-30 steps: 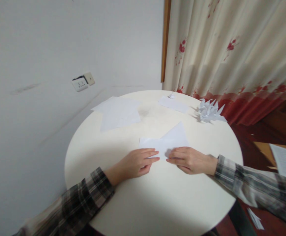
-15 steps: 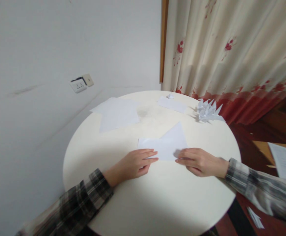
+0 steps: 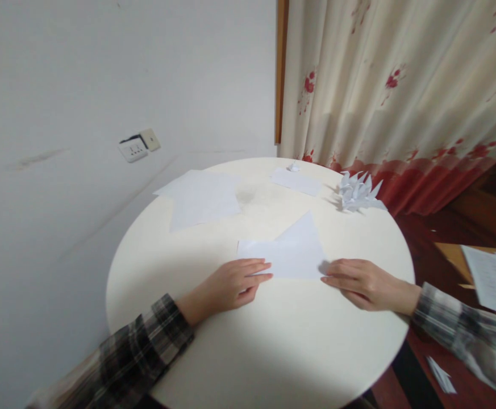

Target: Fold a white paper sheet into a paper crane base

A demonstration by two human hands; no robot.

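A folded sheet of white paper (image 3: 292, 253) lies flat on the round white table (image 3: 273, 352), a pointed flap rising at its far right. Resting on the paper's near left part is my left hand (image 3: 239, 283), its fingers stretched out and pressing on the near edge. At the near right corner, my right hand (image 3: 365, 284) has its fingers extended, the tips touching or just beside the paper's edge. Neither hand is wrapped around anything.
Loose white sheets (image 3: 205, 199) lie at the table's far left. A smaller sheet (image 3: 296, 182) with a little folded paper piece (image 3: 293, 167) is at the back. Several pointed folded paper shapes (image 3: 358, 192) cluster at the far right. Written papers (image 3: 492, 278) sit beyond the table's right edge.
My right hand has slid to the right along the paper's near edge, out to its corner. My left hand stays in place on the paper.
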